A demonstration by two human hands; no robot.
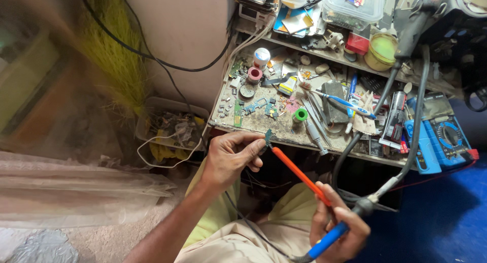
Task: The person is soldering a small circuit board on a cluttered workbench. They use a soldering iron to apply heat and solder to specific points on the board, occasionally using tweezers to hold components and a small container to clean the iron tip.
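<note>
Down over the person's lap, the left hand (231,159) pinches a small green circuit board (268,137) between thumb and fingertips, holding it just in front of the near edge of the workbench (264,123). The right hand (339,227) is wrapped shut around the blue grip of a soldering iron (299,174), whose long orange barrel slants up and to the left so that its tip meets the little board at its lower edge. A dark cable runs from the blue handle down across the lap. On the dusty bench beyond lie loose board fragments, a green spool (301,114), a pink roll (254,74), tweezers and a blue-and-white toothbrush (350,104). Further right sits a blue multimeter (446,136), and a thick black hose (385,98) curves down from the upper shelf. A yellow-lidded tub (382,50) stands on that shelf among stacked clutter.
</note>
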